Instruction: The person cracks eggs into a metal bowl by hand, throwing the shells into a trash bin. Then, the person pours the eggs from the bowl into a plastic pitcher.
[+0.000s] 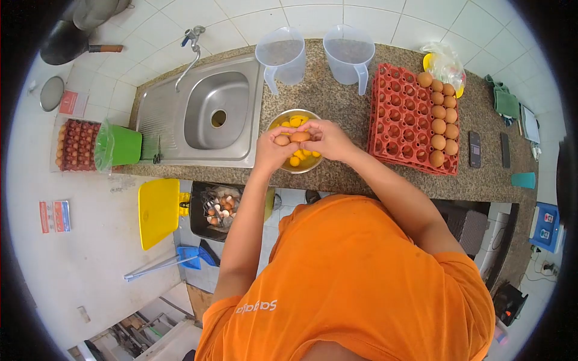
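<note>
Over a metal bowl (293, 111), my left hand (272, 151) is closed around a brown egg (281, 140). My right hand (330, 139) grips another brown egg (300, 137), held against or very near the first one. Several yellow yolks (294, 161) lie in the bowl below my fingers. Any crack in the shells is too small to make out. To the right of my right hand is a stack of red egg trays (397, 114), with brown eggs (438, 126) in the columns on its right side.
Two clear plastic jugs (280, 54) stand behind the bowl. A steel sink (198, 108) is set in the counter at left. Below it, a black bin (198, 219) with a yellow lid (158, 210) holds eggshells. A phone (475, 149) lies right of the trays.
</note>
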`<state>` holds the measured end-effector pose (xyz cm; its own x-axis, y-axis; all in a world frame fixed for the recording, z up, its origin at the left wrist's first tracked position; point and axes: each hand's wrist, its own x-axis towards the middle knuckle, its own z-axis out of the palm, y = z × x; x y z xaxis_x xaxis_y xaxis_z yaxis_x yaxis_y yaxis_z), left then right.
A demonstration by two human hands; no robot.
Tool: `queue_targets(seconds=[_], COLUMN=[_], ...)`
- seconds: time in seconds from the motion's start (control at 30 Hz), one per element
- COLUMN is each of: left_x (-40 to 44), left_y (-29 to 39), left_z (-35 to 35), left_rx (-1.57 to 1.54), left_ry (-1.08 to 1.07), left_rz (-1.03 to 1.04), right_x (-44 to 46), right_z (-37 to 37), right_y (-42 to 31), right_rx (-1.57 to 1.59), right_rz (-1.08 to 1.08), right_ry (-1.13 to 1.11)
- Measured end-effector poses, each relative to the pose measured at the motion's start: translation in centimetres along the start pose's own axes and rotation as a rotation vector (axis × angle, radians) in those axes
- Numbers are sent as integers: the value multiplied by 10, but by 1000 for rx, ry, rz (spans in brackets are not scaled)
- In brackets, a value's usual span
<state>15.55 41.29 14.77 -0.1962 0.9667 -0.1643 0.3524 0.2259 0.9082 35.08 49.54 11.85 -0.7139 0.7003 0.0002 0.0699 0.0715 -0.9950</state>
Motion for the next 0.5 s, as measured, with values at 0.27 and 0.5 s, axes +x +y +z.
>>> queue_targets(seconds=[0.27,0.5], left_x=[5,-3], left_y=[-6,16], left_z=[2,-21], left_rx=[315,180], left_ry=[104,74], left_rz=[181,344], right_x=[2,-4], right_z=[0,-8], right_y=[9,-29], right_rx=[-354,-192], right_rz=[-257,-192], right_ry=[222,302])
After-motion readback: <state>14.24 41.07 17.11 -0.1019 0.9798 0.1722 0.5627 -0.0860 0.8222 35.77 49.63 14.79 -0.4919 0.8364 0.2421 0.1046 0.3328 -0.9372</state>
